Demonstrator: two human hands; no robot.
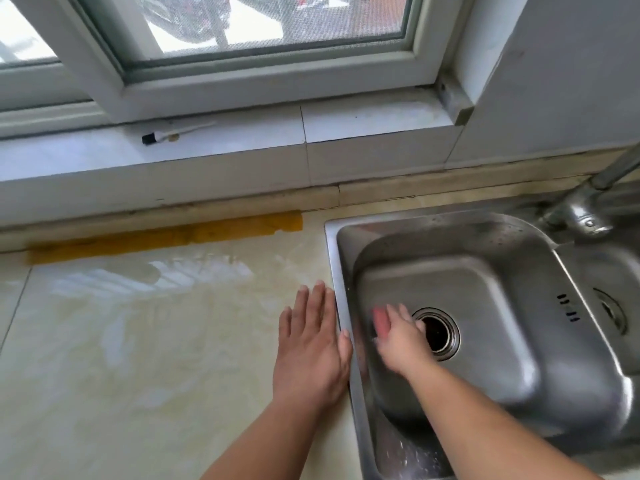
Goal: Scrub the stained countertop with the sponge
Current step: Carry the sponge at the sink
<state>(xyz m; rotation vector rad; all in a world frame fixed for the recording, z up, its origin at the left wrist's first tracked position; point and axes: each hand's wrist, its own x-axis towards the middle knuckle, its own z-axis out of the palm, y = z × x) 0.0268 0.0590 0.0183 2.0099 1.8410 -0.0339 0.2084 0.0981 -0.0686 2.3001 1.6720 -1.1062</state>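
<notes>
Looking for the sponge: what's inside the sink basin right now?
The right hand is down in the sink, on a blurred pink sponge beside the drain. The hand covers most of it.

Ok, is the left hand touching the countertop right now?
Touching. The head view shows the left hand lying flat, palm down, on the countertop beside the sink rim, with no gap under the fingers.

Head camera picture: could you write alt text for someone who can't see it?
A right hand reaches into a steel sink, on a blurred pink sponge beside the drain. The left hand lies flat on the stained countertop.
</notes>
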